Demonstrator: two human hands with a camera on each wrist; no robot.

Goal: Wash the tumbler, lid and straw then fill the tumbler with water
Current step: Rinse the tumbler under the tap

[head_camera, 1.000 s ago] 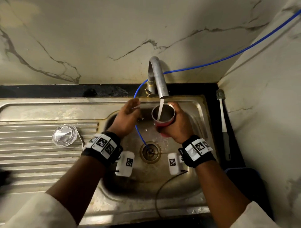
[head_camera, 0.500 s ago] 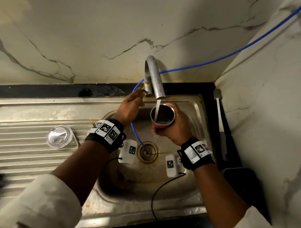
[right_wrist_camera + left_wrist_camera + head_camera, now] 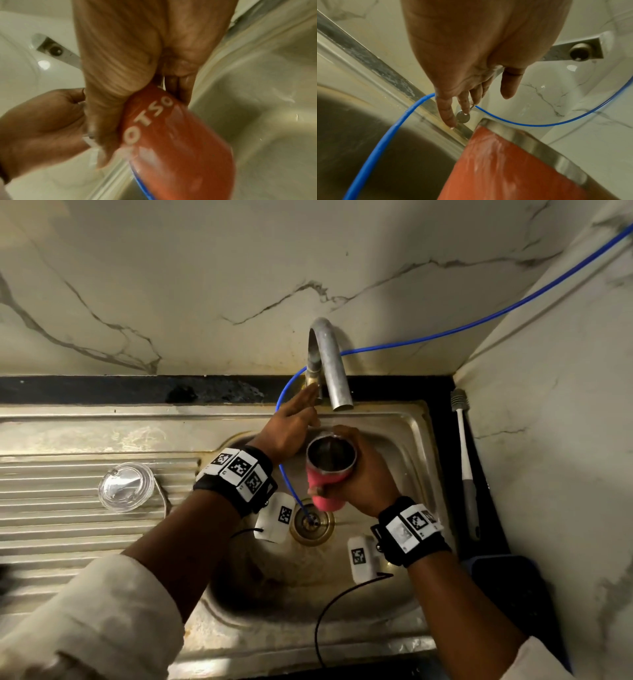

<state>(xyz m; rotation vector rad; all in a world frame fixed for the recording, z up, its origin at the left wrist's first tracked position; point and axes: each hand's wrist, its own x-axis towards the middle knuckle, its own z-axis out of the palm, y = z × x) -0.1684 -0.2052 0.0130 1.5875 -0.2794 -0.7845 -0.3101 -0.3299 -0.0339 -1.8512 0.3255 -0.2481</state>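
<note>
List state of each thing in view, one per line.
tap: no water running
tumbler: upright over the sink, lid off, held by right hand
lid: on the drainboard, off the tumbler
left hand: fingers straight, at the tap handle
brush: lying right of the sink

Head view looks down on the sink; both wrist views sit close, sharing the tumbler

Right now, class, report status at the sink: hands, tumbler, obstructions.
Left hand open, fingers at the tap handle. Right hand grips red tumbler below spout, no water running. Blue hose trails beside tumbler.
</note>
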